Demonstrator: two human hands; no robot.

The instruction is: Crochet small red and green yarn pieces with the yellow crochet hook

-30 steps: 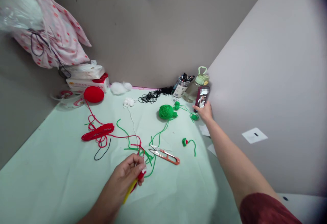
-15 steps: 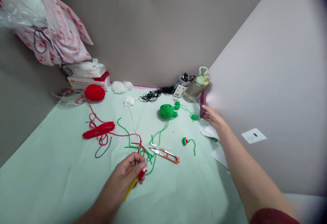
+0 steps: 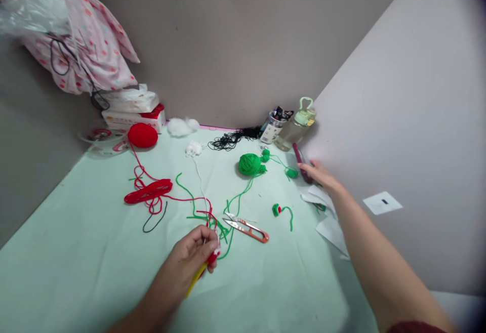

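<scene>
The left hand [image 3: 190, 259] sits at about 6 o'clock on the pale green table cover [image 3: 76, 262], fingers pinched shut on a yellow-handled crochet hook [image 3: 195, 277] together with a small red and white yarn piece [image 3: 213, 253]; the hook's tip is hidden under the fingers. Just beyond it, toward 1 o'clock, lie the orange thread snips [image 3: 246, 227] among loose green and red strands.

The right hand [image 3: 320, 174] reaches to about 2 o'clock near the grey wall, fingers touching a dark red phone [image 3: 299, 163] that shows only its thin edge, so its screen cannot be seen. Whether the fingers clasp it or merely rest against it is not clear. White paper slips [image 3: 326, 221] lie partly under the forearm.

Behind the phone stand a clear bottle with a pale green lid [image 3: 298, 128] and a printed cup of pens [image 3: 274, 125]; the cup's lettering is too small to read. At 12 o'clock rests a green yarn ball [image 3: 249, 164], at 10 o'clock a red yarn ball [image 3: 142, 135] before a red and white box [image 3: 132, 116] whose print is illegible.
</scene>
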